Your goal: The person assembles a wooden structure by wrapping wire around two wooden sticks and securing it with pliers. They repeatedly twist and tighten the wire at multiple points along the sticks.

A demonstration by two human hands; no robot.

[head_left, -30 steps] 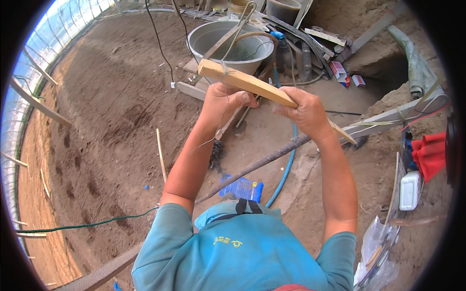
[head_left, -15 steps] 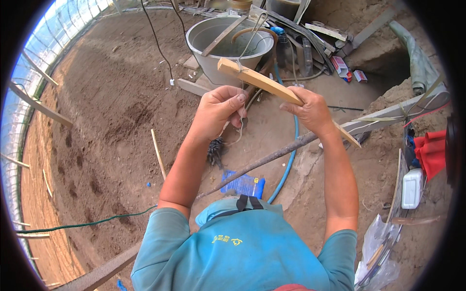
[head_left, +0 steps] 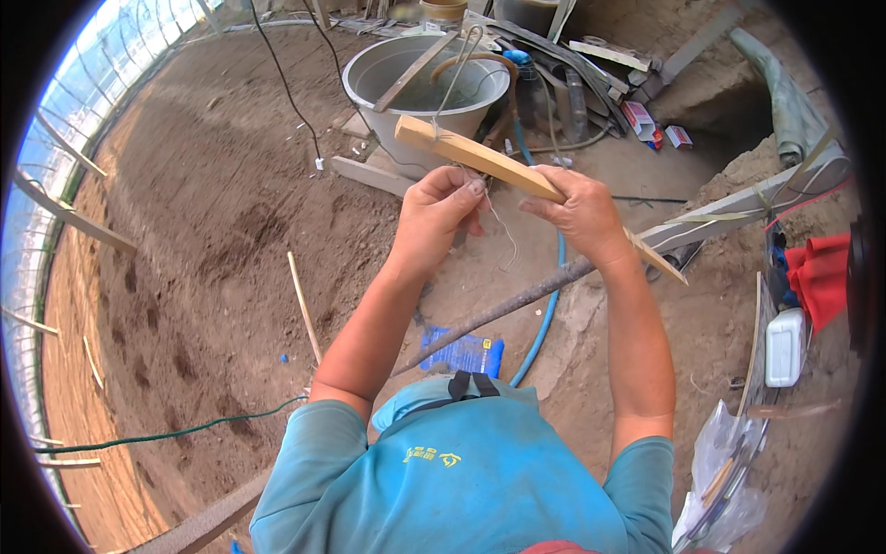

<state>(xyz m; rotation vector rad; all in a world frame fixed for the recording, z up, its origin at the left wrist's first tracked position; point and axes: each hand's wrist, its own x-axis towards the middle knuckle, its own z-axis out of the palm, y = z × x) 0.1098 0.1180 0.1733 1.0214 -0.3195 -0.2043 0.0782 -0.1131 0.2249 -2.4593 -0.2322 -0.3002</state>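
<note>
the dirt floor [head_left: 212,231] spreads wide under everything. on it, past the hands, stands a grey metal tub [head_left: 420,88], and a blue hose [head_left: 544,319] curves below. held up in the air before the tub is a wooden slat [head_left: 480,159]: the right hand [head_left: 577,214] is clenched around its middle, while the left hand [head_left: 441,212] pinches a thin wire [head_left: 503,231] hanging just beneath it. the slat looks light and stiff, best gripped mid-length; the wire seems springy, slippery, easiest taken near its end.
</note>
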